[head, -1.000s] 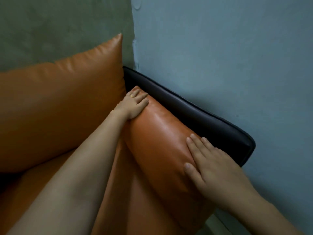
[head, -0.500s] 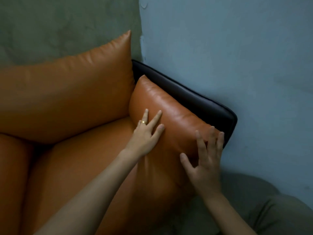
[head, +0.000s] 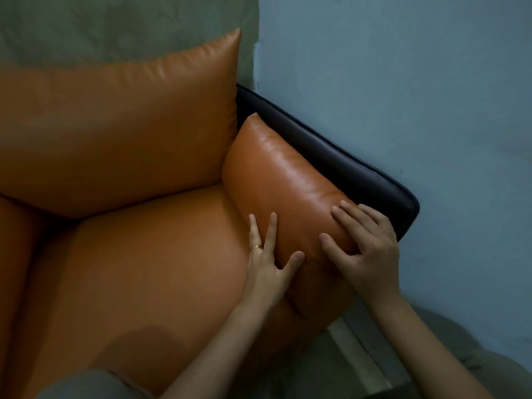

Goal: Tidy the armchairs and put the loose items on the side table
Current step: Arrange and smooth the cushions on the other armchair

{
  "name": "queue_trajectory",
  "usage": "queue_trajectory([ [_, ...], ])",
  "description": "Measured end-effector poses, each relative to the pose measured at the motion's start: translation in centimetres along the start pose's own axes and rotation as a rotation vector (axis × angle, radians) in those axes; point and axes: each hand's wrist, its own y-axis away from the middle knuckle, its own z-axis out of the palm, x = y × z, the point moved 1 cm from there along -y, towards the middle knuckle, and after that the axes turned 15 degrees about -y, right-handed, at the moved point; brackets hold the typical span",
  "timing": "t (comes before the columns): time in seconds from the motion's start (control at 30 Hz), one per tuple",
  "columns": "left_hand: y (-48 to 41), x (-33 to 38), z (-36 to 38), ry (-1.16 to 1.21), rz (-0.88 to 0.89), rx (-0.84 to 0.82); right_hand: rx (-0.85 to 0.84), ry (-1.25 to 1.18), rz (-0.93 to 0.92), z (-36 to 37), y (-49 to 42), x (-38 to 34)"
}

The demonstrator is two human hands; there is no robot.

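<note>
The orange armchair [head: 144, 269] fills the left and middle of the view, its seat holding nothing loose that shows. A large back cushion [head: 115, 133] leans against the green wall behind it. To the right, a smaller orange side cushion [head: 282, 182] stands on edge along the dark armrest [head: 345, 168], which runs beside the blue wall [head: 403, 96].

The left hand [head: 267, 266] lies flat with fingers spread against the near inner face of the side cushion, thumb pressed into the leather, a gold ring [head: 257, 247] on one finger; it grips nothing. The right hand [head: 365, 243] is open too, fingers draped over the cushion's top near end and thumb dug into its side, pressing rather than closing round it.

Half a second ago both hands sat higher on the cushion with fingers raised; they have since slid toward its near end and settled against it, and the view has drawn back to show more of the seat.
</note>
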Motion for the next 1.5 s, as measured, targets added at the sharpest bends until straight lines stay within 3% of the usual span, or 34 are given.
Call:
queue_trajectory([
  [0.23, 2.4, 2.7, 5.6, 0.089, -0.134, 0.302, 0.219, -0.002, -0.170, 3.3, 1.2, 1.8],
  [0.37, 2.3, 2.8, 7.3, 0.091, -0.157, 0.477, 0.217, -0.010, -0.193, 3.7, 1.2, 2.5],
  [0.5, 2.9, 2.6, 9.2, -0.005, -0.104, 0.533, 0.183, -0.011, -0.201, 3.7, 0.8, 3.2],
  [0.77, 1.3, 2.2, 9.0, -0.080, -0.081, 0.440, 0.198, 0.019, -0.278, 5.1, -0.7, 3.9],
  [1.03, -4.6, -0.8, 6.7, -0.088, -0.125, 0.331, 0.242, 0.204, -0.269, 11.8, -5.3, 4.5],
  [1.23, -1.1, -0.8, 5.4, -0.205, -0.087, 0.103, 0.182, 0.119, -0.188, 10.5, -4.6, 3.7],
  [1.37, 1.1, -0.8, 5.7, -0.336, -0.098, 0.036, 0.134, 0.066, -0.171, 9.2, -4.6, 3.3],
  [1.5, 0.1, 0.3, 6.1, -0.101, -0.160, 0.118, 0.138, 0.054, -0.182, 8.6, -4.6, 3.3],
])
